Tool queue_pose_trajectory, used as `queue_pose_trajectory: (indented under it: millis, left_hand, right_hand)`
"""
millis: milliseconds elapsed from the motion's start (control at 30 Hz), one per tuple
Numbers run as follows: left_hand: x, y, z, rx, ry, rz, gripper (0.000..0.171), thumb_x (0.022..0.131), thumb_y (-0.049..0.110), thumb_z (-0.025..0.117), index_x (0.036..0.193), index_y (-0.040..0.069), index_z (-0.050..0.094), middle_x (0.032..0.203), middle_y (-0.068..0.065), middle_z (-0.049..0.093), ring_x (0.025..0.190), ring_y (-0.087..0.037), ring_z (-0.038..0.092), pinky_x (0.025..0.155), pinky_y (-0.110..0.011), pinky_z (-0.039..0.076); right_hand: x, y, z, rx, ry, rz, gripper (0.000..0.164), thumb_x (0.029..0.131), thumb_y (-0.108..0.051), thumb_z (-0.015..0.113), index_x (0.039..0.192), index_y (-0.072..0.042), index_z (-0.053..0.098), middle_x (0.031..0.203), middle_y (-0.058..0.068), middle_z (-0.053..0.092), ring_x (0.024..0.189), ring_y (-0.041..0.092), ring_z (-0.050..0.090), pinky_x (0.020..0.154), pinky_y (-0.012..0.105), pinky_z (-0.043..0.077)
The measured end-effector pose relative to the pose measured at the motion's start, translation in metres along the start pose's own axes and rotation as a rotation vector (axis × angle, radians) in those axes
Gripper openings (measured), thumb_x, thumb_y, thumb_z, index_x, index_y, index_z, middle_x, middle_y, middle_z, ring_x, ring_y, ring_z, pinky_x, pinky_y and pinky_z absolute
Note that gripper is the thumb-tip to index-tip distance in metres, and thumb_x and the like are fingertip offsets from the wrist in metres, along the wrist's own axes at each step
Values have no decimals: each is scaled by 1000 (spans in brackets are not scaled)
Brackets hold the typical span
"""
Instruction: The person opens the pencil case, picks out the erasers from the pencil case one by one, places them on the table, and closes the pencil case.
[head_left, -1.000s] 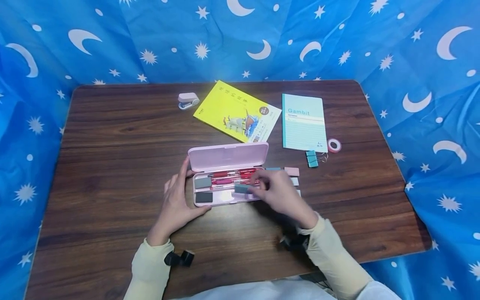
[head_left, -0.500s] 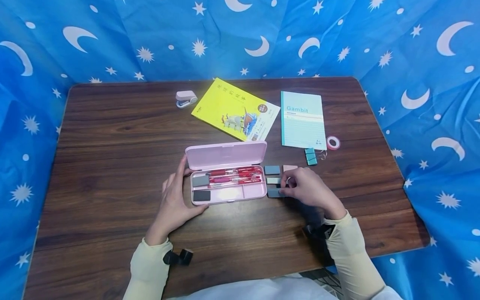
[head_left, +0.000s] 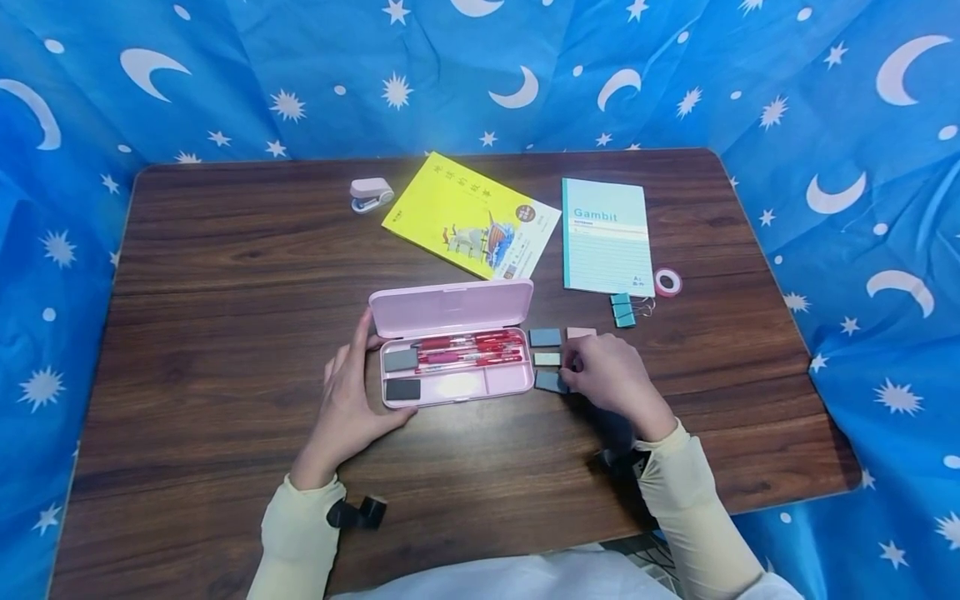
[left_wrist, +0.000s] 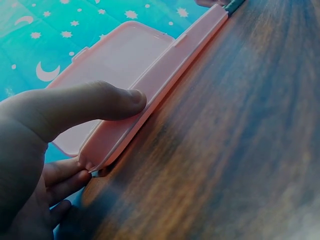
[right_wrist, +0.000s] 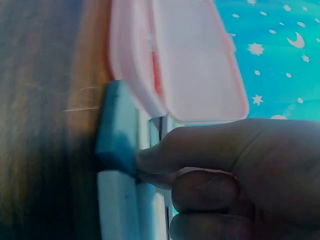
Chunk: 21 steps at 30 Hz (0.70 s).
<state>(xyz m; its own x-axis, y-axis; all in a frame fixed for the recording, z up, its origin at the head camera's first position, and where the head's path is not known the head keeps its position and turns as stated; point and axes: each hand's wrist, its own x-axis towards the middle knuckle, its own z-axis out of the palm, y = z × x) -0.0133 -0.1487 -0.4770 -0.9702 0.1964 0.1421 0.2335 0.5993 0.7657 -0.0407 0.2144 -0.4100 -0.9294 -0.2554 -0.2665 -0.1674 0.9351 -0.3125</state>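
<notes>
At the left end of the pink pencil case (head_left: pixel 510 382), your left hand (head_left: pixel 347 412) is clamped round the case, its thumb (left_wrist: pixel 117 100) pressed on the front wall and other fingers about the end. The case sits on the wooden table (head_left: pixel 225 417) before you, its lid (head_left: pixel 450 308) raised at the back. Just beyond its right end, your right hand (head_left: pixel 613 379) pinches a blue-grey block (head_left: pixel 551 382) between thumb and finger (your fingers cover its right end in the head view). Behind that block lie a pale block (head_left: pixel 547 359) and a second blue-grey one (head_left: pixel 544 337), with a pink block (head_left: pixel 581 332) beside the latter. Inside the case you have red pens (head_left: pixel 468 350) along the back, a grey block (head_left: pixel 401 360) at their left and a black block (head_left: pixel 402 389) in the front left. Farther off lie a yellow book (head_left: pixel 472 217), a small stapler (head_left: pixel 371 195) to its left and a pale blue notebook (head_left: pixel 606 237) to its right. Near the notebook's lower right corner you can see a teal binder clip (head_left: pixel 622 310) and a roll of tape (head_left: pixel 659 288).
</notes>
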Motion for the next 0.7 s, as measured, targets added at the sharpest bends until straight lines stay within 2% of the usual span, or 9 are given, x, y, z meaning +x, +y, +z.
queue_pose_trajectory:
  millis: [100, 200, 333, 500, 600, 700]
  left_hand:
    - [0, 0, 0, 0, 1, 1, 144, 55, 29, 100, 163, 29, 5, 141, -14, 56, 128, -32, 44, 106, -55, 24]
    - [1, -1, 1, -2, 5, 6, 144, 55, 30, 100, 163, 29, 5, 141, -14, 56, 128, -32, 44, 106, -55, 24]
    - [1, -1, -1, -2, 11, 13, 144, 55, 31, 100, 163, 29, 5, 141, -13, 56, 127, -31, 44, 106, -55, 24]
    - [1, 0, -2, -10, 3, 3, 145, 55, 31, 100, 163, 31, 4, 142, -11, 55, 126, -31, 44, 108, -56, 24]
    - [1, 1, -2, -17, 2, -3, 146, 54, 31, 101, 163, 32, 4, 141, -11, 55, 124, -30, 45, 108, -55, 24]
    - [0, 0, -2, -24, 4, 2, 146, 54, 31, 101, 163, 32, 4, 141, -10, 55, 123, -29, 45, 107, -54, 24]
  right_hand:
    - [0, -1, 0, -4, 58, -1, 8, 84, -17, 73, 77, -17, 70, 58, -8, 55, 54, 14, 50, 51, 33, 37]
    - [-2, -4, -2, 29, 167, -36, 8, 85, -15, 73, 78, -16, 69, 57, -6, 52, 52, 14, 47, 49, 32, 33]
    - [2, -24, -7, 102, 284, -132, 8, 86, -15, 74, 80, -14, 70, 57, -6, 50, 51, 12, 43, 49, 30, 30]
    - [12, -66, 6, 168, 283, -277, 6, 87, -18, 77, 85, -13, 74, 58, -8, 51, 52, 8, 43, 51, 28, 33]
    - [21, -90, 20, 167, 266, -359, 5, 88, -18, 75, 89, -13, 76, 57, -10, 51, 51, 5, 42, 51, 26, 32]
    - [32, -111, 31, 148, 245, -397, 9, 89, -21, 74, 95, -16, 78, 58, -9, 55, 51, 6, 45, 51, 27, 33]
